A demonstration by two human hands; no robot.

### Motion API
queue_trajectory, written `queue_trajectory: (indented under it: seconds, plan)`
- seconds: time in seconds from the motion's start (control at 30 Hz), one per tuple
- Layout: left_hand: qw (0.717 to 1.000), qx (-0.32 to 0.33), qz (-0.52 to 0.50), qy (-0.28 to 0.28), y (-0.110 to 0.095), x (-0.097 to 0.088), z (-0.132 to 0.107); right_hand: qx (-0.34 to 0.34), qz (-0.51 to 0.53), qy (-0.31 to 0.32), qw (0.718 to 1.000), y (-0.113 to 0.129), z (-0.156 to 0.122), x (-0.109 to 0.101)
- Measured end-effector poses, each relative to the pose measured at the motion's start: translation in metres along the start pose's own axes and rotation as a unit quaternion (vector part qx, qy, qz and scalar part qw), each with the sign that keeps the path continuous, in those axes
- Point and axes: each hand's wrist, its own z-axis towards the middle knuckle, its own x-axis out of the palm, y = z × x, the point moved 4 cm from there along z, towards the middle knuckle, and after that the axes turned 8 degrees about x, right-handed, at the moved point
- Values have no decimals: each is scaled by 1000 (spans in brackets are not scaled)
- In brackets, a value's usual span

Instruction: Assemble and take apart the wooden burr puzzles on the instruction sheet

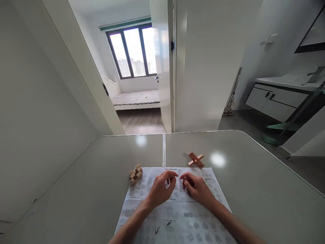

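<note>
My left hand [162, 184] rests over the printed paper sheet [167, 203] with its fingers loosely curved. A gap shows between thumb and forefinger, and nothing is seen in it. Facing it, my right hand [199, 189] has its forefinger bent toward the left hand and the other fingers curled under, partly hidden. I see nothing in this hand either. The two hands are close but apart. A wooden block puzzle [135, 174] with several knobs lies at the sheet's upper left edge. Just beyond the upper right edge is a cross-shaped wooden puzzle [196, 160].
The grey table [76, 196] has a seam down its far middle. Behind it are a wall, an open door [162, 67] and a bed [137, 97] under a window. At the right stand a washbasin cabinet [276, 100] and a mop [235, 89].
</note>
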Motion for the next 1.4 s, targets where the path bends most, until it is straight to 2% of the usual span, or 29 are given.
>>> queue_trajectory:
  seconds: [0.1, 0.23, 0.4, 0.53, 0.73, 1.03, 1.4]
  plan:
    - [996, 20, 73, -38, 11, -18, 5, 7, -2, 0, 1000, -1, 0, 1]
    - [981, 30, 184, -60, 26, -37, 8, 15, 2, 0, 1000, -3, 0, 1]
    - [932, -20, 352, -89, 43, -59, 3, 18, 11, 5, 1000, -4, 0, 2]
    - [898, -65, 428, -76, 56, -72, -2, 15, 9, 3, 1000, -2, 0, 2]
    - [876, -103, 466, -66, 70, -79, -7, 15, 4, 4, 1000, 0, 0, 1]
    - [871, -168, 458, -52, 84, -92, -11, 18, -3, 8, 1000, -2, -1, 0]
    - [877, -146, 454, -55, 74, -80, -6, 12, -7, 8, 1000, -3, 0, 1]
